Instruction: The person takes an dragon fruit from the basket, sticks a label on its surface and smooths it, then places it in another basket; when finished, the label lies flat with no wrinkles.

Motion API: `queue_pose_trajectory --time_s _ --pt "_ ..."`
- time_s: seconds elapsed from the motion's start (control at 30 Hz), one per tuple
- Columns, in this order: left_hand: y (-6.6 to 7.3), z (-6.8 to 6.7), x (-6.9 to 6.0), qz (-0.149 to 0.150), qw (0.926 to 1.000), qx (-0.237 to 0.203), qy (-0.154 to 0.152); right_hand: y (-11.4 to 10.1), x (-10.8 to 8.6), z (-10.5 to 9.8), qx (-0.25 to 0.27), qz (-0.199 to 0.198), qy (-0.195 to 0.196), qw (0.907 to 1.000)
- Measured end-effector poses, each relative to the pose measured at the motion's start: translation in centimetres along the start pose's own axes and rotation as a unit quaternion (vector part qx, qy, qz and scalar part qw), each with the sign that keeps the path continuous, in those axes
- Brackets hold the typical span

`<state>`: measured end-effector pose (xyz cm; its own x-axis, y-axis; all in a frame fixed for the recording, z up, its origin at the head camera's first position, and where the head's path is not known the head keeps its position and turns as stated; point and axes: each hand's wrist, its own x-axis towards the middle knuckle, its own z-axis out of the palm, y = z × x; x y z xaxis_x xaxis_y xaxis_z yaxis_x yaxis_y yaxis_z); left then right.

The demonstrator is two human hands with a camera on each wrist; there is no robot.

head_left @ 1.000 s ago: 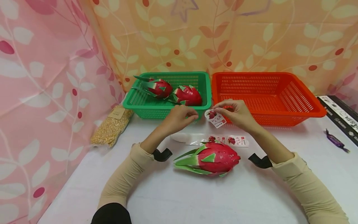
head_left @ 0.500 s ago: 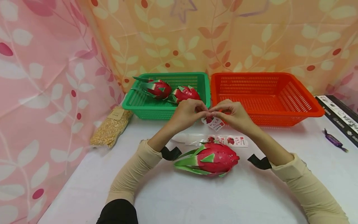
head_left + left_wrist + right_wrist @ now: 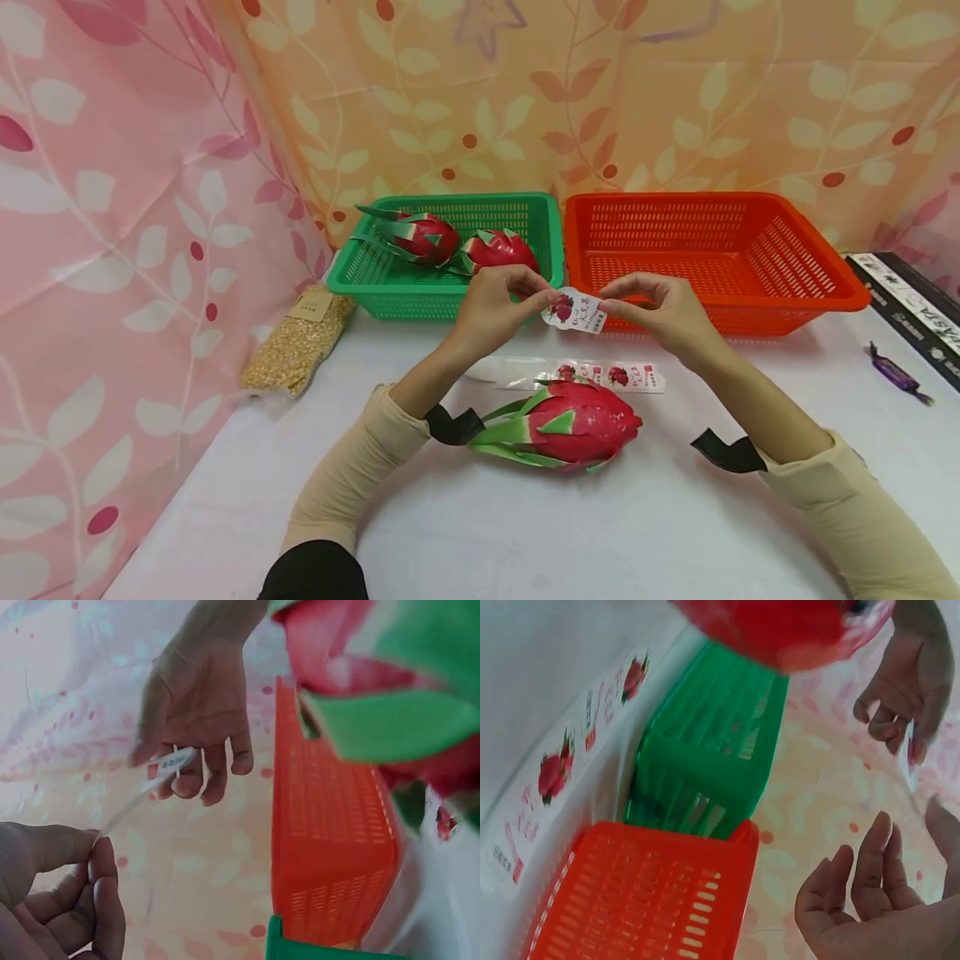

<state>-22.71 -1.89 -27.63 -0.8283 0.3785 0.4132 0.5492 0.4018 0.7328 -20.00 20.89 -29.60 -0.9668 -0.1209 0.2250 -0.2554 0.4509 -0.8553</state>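
Note:
My left hand point(image 3: 491, 312) pinches the left edge of a white dragon-fruit sticker point(image 3: 576, 311) between thumb and fingers. My right hand point(image 3: 667, 321) is at the sticker's other edge, its thumb tip close to or touching it. In the right wrist view the right fingers point(image 3: 870, 881) are spread apart from the thumb. The sticker appears nearly edge-on in the left wrist view. Below the hands, a sticker strip point(image 3: 633, 377) with more labels lies flat on the table. A dragon fruit point(image 3: 581, 427) with green leaves rests in front of it.
A green basket point(image 3: 405, 302) holding two dragon fruits stands behind the left hand. Beside it is a red basket point(image 3: 750, 321). A bag of corn kernels point(image 3: 300, 342) lies at left; a wrapped candy point(image 3: 897, 375) and a black-and-white box point(image 3: 911, 312) lie at right.
The left hand came over from the left to the sticker and pinched it. The sticker has turned to face the head camera, and the right hand has drawn slightly to the right.

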Motion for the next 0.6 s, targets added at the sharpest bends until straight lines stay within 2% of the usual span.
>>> queue_pose_trajectory --time_s 0.13,0.27,0.37,0.5,0.6 --pt "0.2 0.4 -1.2 0.002 0.9995 -0.028 -0.012 0.1 -1.1 -0.3 0.009 -0.003 -0.020 0.9998" --pt "0.1 1.3 -3.1 -0.005 0.9975 -0.059 -0.038 0.4 -2.2 -1.1 0.013 0.005 -0.079 0.9968" --pt "0.1 2.4 -4.7 -0.013 0.9937 -0.093 -0.061 0.9 -2.9 -1.8 0.034 0.025 -0.148 0.9880" --pt "0.4 3.9 -6.7 -0.009 0.9886 -0.128 -0.079 2.0 -3.9 -2.2 0.061 0.030 -0.231 0.9705" --pt "0.7 4.8 -7.8 0.009 0.9917 -0.105 -0.074 2.8 -4.3 -2.1 0.052 0.027 -0.261 0.9637"
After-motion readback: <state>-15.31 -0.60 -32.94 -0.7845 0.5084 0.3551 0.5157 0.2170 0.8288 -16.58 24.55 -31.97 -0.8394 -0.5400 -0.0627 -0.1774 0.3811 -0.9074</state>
